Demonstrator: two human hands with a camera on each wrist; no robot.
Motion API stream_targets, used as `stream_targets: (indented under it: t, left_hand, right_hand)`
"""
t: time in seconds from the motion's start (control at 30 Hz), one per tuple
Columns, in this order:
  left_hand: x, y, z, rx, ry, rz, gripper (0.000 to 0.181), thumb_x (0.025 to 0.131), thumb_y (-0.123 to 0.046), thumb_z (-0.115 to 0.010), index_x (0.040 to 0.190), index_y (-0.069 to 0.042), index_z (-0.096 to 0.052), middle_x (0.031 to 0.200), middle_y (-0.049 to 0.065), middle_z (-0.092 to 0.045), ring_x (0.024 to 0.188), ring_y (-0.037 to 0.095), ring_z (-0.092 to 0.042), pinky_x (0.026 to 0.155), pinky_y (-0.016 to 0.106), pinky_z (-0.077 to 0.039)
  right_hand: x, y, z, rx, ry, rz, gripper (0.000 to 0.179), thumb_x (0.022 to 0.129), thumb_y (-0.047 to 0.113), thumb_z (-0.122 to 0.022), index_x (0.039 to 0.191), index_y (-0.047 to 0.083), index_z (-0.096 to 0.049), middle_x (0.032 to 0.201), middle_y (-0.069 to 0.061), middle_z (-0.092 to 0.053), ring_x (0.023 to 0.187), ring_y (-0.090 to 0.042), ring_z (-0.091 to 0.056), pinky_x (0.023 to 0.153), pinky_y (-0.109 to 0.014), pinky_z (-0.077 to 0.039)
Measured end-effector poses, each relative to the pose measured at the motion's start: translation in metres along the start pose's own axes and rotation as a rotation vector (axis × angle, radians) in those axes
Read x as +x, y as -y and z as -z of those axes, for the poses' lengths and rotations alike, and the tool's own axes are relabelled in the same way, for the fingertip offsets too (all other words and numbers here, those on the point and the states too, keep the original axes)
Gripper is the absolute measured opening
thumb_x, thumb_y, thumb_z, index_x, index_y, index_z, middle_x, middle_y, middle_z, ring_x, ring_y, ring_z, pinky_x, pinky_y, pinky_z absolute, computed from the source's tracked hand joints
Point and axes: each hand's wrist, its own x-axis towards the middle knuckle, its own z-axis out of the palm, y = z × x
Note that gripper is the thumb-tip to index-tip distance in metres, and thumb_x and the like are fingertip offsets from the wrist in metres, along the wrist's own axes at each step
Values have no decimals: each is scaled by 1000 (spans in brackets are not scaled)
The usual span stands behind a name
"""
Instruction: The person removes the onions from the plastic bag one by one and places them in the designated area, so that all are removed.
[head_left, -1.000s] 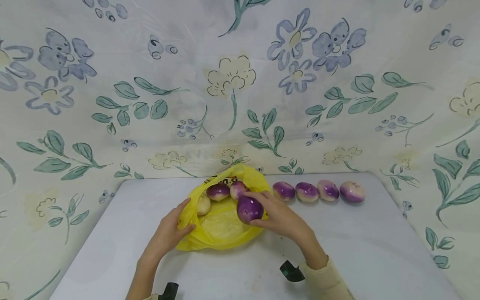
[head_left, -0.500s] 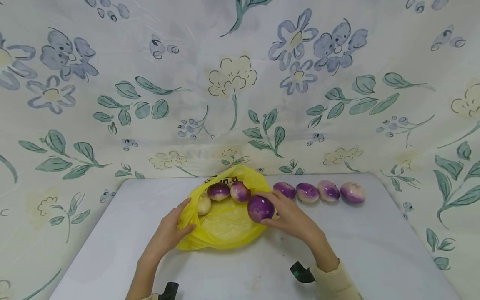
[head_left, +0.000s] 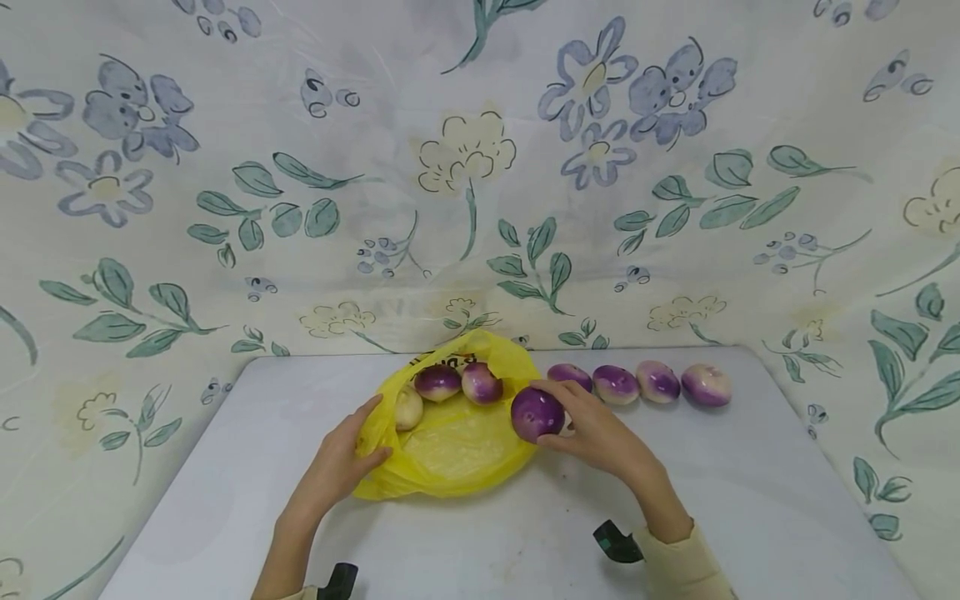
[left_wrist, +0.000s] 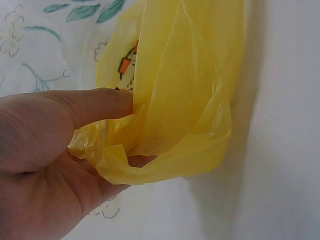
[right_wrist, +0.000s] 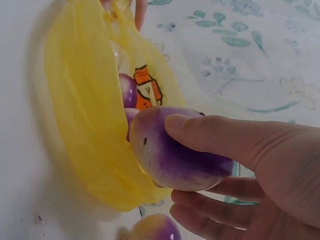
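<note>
Landmark: yellow bag (head_left: 450, 454), its mouth facing the person.

Step in hand (judged): unloading, one turnip at a time; the current piece is at the bag's right edge.

Held turnip (head_left: 537, 414): purple and white, overlapping the bag's right rim in the head view; whether it touches the plastic cannot be told.

Right hand (head_left: 592, 425): just right of the bag; grasping the held turnip, thumb on one side and fingers on the other, spread to the width of the root.

Left hand (head_left: 337, 462): at the bag's left rim; thumb and fingers apart but pinching the plastic between them, some fingertips hidden behind the film.

Inside the bag: pale root (head_left: 408, 408) at left; dark purple turnip (head_left: 438, 382) at the back; lighter purple turnip (head_left: 482, 383) right of that.

Right of the bag: row of four turnips (head_left: 616, 384) on the white table (head_left: 750, 500).

Next move (judged): calls for clearing the rim without dragging the plastic, the left hand steadying the bag, then a soft setting-down beside the row.
</note>
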Motion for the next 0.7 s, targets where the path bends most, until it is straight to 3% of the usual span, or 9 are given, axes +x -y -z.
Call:
stream_targets:
  t: [0.3, 0.7]
  left_hand:
    - [1, -1, 2, -6, 18, 21, 76, 90, -13, -69, 154, -10, -27, 151, 25, -41, 135, 44, -42, 110, 61, -38]
    - [0, -1, 3, -10, 23, 27, 77, 90, -14, -69, 154, -11, -27, 152, 24, -40, 137, 44, -41, 111, 61, -37]
  right_hand:
    - [-2, -6, 5, -2, 13, -21, 75, 82, 31, -79, 147, 27, -43, 147, -7, -48, 113, -20, -57, 88, -35, -59]
    - [-6, -13, 8, 7, 4, -43, 74, 82, 30, -79, 146, 29, -43, 147, -8, -48, 117, -23, -56, 89, -37, -58]
